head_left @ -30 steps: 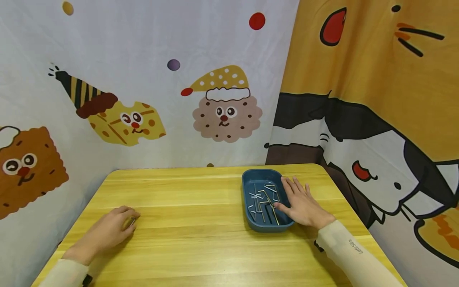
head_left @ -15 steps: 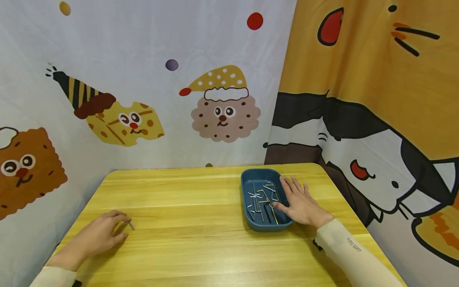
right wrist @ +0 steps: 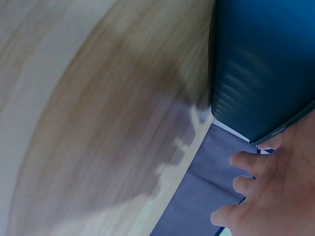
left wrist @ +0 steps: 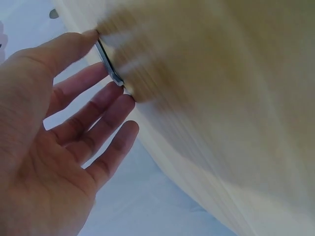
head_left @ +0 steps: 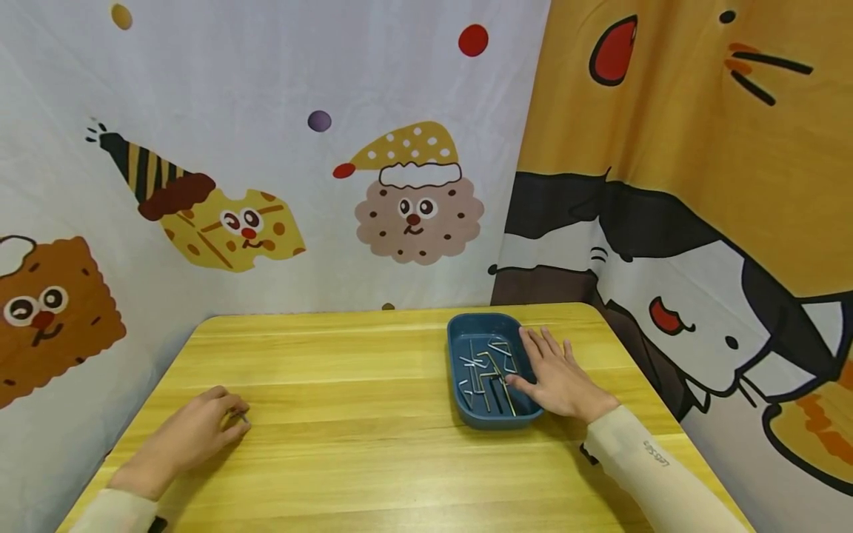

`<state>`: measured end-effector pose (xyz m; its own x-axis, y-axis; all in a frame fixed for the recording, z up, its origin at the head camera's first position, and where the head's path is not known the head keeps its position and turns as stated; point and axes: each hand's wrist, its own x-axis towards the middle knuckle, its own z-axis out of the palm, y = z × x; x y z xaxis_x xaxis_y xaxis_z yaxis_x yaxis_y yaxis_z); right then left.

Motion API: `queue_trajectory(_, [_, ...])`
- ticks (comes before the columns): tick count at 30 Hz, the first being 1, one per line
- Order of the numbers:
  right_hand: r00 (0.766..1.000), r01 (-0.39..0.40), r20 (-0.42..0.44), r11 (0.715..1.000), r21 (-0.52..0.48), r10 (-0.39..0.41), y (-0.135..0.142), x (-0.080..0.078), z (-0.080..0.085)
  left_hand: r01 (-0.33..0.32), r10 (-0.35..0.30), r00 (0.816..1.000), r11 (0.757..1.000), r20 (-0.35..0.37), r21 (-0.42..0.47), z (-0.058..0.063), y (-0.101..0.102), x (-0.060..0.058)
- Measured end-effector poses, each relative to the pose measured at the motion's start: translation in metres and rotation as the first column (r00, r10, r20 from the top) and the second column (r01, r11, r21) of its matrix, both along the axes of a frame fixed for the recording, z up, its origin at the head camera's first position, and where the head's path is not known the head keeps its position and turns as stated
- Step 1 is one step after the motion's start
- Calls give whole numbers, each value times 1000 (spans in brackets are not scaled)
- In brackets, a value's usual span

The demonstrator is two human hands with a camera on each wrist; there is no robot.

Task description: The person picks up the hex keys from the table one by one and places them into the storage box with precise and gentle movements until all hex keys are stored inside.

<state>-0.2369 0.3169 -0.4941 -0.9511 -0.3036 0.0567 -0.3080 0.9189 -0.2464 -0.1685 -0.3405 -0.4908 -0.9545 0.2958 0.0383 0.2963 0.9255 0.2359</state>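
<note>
My left hand [head_left: 189, 437] is low over the left part of the table [head_left: 333, 459]. Its thumb and fingertips pinch a small silver Allen key [left wrist: 110, 65] lengthwise, close to the wood in the left wrist view. Only a bit of the key shows in the head view. A blue tray [head_left: 489, 424] stands right of the table's middle and holds several L-shaped Allen keys [head_left: 481, 377], silver, gold and black. On the tray's right rim rests my right hand [head_left: 561, 379], fingers straight and spread, its thumb reaching over the inside. The right wrist view shows the tray's outer wall [right wrist: 261, 69] above the fingers.
Behind the table hangs a pale cloth [head_left: 266, 148] with cartoon prints. A yellow, black and white cloth [head_left: 693, 222] covers the right side. The table's rounded back edge lies just behind the tray.
My left hand first shifted left and loosened round the Allen key, showing it near the table; its fingers have since closed on it again. The right hand stays on the tray.
</note>
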Motion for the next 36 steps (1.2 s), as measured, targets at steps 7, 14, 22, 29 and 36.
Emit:
queue_trajectory(7, [1000, 1, -2, 1000, -3, -1, 0, 1, 0, -27, 26, 999, 999, 39, 20, 2, 5, -1])
queue_trajectory(14, [1000, 0, 0, 1000, 2, 0, -2, 0, -1, -40, 39, 997, 999, 60, 12, 4, 10, -3])
queue_trajectory(22, [1000, -3, -6, 1000, 0, 3, -1, 0, 0, -15, 15, 1000, 1000, 24, 8, 3, 16, -5])
queue_trajectory(29, [1000, -10, 3, 1000, 13, 10, 0, -1, 1, 10, -8, 999, 999, -54, 36, 2, 23, -7])
queue_trajectory(36, [1000, -15, 18, 999, 29, 14, -1, -1, 4, 35, -31, 998, 998, -61, 52, 6, 29, -6])
